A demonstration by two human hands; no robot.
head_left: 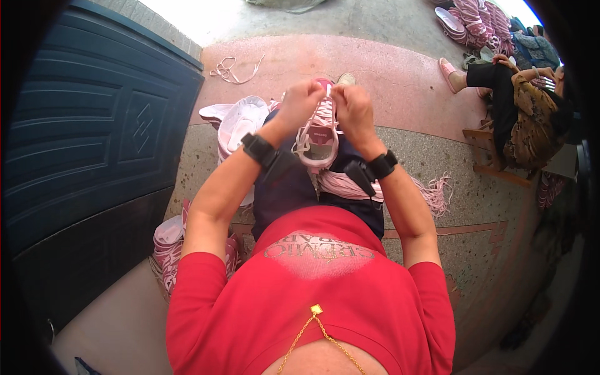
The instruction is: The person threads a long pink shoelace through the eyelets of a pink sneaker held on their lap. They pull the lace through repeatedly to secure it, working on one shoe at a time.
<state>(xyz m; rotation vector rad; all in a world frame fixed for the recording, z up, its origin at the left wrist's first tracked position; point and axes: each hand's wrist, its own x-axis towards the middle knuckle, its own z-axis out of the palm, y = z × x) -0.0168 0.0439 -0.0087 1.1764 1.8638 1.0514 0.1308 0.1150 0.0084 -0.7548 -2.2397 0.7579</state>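
Observation:
A pink and white sneaker (322, 153) rests on my lap, its heel opening towards me and its toe away from me. White lace (324, 115) crosses its front in several rows. My left hand (302, 105) is closed in a pinch over the toe end, at the left of the lacing. Opposite it, my right hand (354, 112) pinches as well, with a strand of lace running down beside it. The fingertips nearly meet, and they hide the lace ends between them. A bundle of pale pink laces (350, 186) lies across my thighs under the shoe.
White and pink shoes (242, 122) are piled at my left knee, more shoes (169, 244) behind them. A loose lace (234, 70) lies on the floor near the dark blue door (106, 106). At right, another person (531, 112) sits on a wooden stool (494, 169) near heaped pink shoes (478, 25).

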